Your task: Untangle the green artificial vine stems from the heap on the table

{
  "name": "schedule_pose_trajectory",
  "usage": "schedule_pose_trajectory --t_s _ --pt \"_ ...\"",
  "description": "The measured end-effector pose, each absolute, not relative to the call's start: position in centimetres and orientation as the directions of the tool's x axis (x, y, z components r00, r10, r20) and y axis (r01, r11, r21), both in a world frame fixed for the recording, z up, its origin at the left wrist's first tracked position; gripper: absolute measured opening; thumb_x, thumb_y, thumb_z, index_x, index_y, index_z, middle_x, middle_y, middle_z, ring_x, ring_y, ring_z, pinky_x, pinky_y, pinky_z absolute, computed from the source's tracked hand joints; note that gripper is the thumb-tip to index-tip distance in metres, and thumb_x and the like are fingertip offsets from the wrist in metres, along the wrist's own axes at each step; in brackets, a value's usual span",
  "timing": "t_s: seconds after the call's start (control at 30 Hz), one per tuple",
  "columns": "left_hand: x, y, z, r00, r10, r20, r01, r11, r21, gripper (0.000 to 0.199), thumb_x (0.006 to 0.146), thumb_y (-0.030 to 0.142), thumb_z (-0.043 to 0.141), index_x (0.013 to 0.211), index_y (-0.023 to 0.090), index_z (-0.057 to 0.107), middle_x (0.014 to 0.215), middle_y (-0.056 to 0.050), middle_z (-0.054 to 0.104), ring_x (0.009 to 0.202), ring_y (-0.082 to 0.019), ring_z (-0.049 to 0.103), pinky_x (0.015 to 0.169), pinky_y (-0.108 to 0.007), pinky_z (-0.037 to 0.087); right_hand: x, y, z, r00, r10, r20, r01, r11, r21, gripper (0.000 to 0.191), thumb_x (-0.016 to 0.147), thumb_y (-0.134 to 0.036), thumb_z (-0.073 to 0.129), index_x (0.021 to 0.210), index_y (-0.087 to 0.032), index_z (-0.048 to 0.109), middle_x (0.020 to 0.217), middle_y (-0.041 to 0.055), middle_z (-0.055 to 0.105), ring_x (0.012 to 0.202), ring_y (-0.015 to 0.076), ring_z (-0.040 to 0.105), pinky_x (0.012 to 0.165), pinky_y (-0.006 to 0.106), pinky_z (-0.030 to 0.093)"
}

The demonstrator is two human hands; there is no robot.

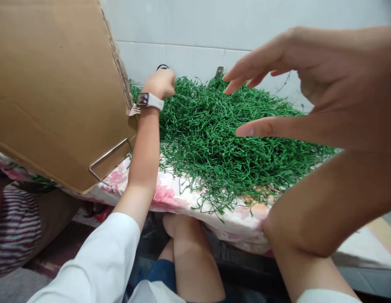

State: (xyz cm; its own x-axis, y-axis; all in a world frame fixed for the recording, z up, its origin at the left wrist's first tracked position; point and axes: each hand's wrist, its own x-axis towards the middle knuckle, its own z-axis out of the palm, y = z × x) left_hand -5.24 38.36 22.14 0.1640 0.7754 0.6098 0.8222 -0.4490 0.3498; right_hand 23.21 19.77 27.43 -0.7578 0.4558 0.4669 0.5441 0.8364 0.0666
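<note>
A wide heap of thin green artificial grass-like stems lies on a table's white cloth with pink flowers. My left hand, below it a watch with a white band, reaches to the heap's back left edge. Its fingers are curled closed, and whatever they may hold is hidden. Just behind it, part of a dark round ring shows against the wall. My right hand hovers above the heap's right side, near the camera, with thumb and fingers spread and nothing between them.
A large cardboard panel stands tilted at the left, beside my left forearm. A bent metal wire frame sits at its lower corner. Behind the heap rises a tiled wall. A person in striped clothing is at the lower left.
</note>
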Motion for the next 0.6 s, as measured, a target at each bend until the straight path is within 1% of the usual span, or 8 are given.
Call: schedule_pose_trajectory --t_s 0.07,0.13,0.23,0.3,0.37,0.43,0.53,0.6 --pt "-8.8 39.5 21.6 0.103 0.887 0.451 0.925 -0.252 0.284 0.045 0.087 0.046 0.078 0.057 0.018 0.059 0.046 0.008 0.045 0.064 -0.009 0.057 0.092 -0.034 0.058 23.1 20.3 27.4 -0.754 0.471 0.457 0.538 0.843 0.019 0.047 0.092 -0.061 0.066 0.137 -0.05 0.057 0.13 -0.0038 0.069 0.116 0.0262 0.065 0.105 0.044 0.054" --pt "-10.8 40.0 21.3 0.067 0.953 0.296 0.968 -0.134 0.21 0.044 0.088 0.05 0.076 0.059 0.018 0.063 0.043 0.009 0.043 0.063 -0.012 0.062 0.087 -0.034 0.059 22.7 20.9 27.4 -0.743 0.503 0.44 0.532 0.844 -0.067 0.046 0.088 -0.061 0.07 0.132 -0.046 0.062 0.124 -0.0015 0.072 0.111 0.0262 0.066 0.098 0.042 0.056" --pt "-10.7 39.3 21.5 0.075 0.989 0.125 0.987 -0.091 0.133 0.032 0.081 0.044 0.083 0.073 0.015 0.073 0.044 0.01 0.048 0.064 -0.012 0.062 0.089 -0.032 0.058 22.1 21.8 27.2 -0.718 0.567 0.404 0.531 0.821 -0.209 0.042 0.082 -0.059 0.075 0.12 -0.042 0.069 0.112 0.001 0.075 0.109 0.0269 0.067 0.089 0.039 0.058" --pt "-9.5 38.3 22.1 0.11 0.988 0.107 0.988 -0.12 0.095 0.032 0.083 0.043 0.081 0.085 0.011 0.076 0.049 0.01 0.052 0.066 -0.009 0.06 0.093 -0.032 0.057 21.8 22.3 27.1 -0.711 0.583 0.394 0.536 0.811 -0.234 0.043 0.08 -0.059 0.077 0.117 -0.039 0.071 0.109 0.002 0.075 0.106 0.0268 0.068 0.086 0.039 0.058" --pt "-8.2 37.1 22.9 0.149 0.973 0.177 0.982 -0.167 0.092 0.033 0.087 0.042 0.078 0.095 0.01 0.077 0.057 0.01 0.058 0.066 -0.007 0.057 0.095 -0.033 0.057 21.8 22.7 27.0 -0.721 0.568 0.398 0.539 0.82 -0.194 0.047 0.082 -0.062 0.073 0.121 -0.036 0.07 0.109 0.0018 0.076 0.101 0.0254 0.069 0.084 0.041 0.056" --pt "-7.0 36.0 24.0 0.189 0.938 0.29 0.959 -0.24 0.151 0.029 0.088 0.037 0.078 0.101 0.011 0.077 0.066 0.008 0.063 0.065 -0.006 0.057 0.086 -0.033 0.059 21.8 22.9 27.0 -0.73 0.545 0.412 0.533 0.832 -0.156 0.049 0.084 -0.063 0.07 0.124 -0.035 0.069 0.111 0.0011 0.076 0.098 0.0242 0.07 0.084 0.042 0.055" --pt "-5.5 34.8 25.4 0.243 0.832 0.498 0.891 -0.394 0.224 0.02 0.09 0.028 0.076 0.104 0.014 0.076 0.079 0.002 0.07 0.067 -0.007 0.058 0.072 -0.029 0.057 21.8 22.9 27.1 -0.721 0.547 0.425 0.524 0.832 -0.182 0.043 0.086 -0.059 0.072 0.12 -0.034 0.071 0.112 0.0018 0.077 0.099 0.0239 0.071 0.083 0.04 0.055" --pt "-4.5 34.2 26.2 0.258 0.73 0.633 0.856 -0.476 0.199 0.015 0.092 0.024 0.073 0.104 0.015 0.074 0.09 0.0 0.073 0.073 -0.008 0.058 0.072 -0.028 0.054 21.8 22.8 27.2 -0.708 0.56 0.431 0.525 0.825 -0.21 0.036 0.086 -0.052 0.077 0.116 -0.032 0.073 0.111 0.0031 0.078 0.098 0.0243 0.072 0.082 0.039 0.057"
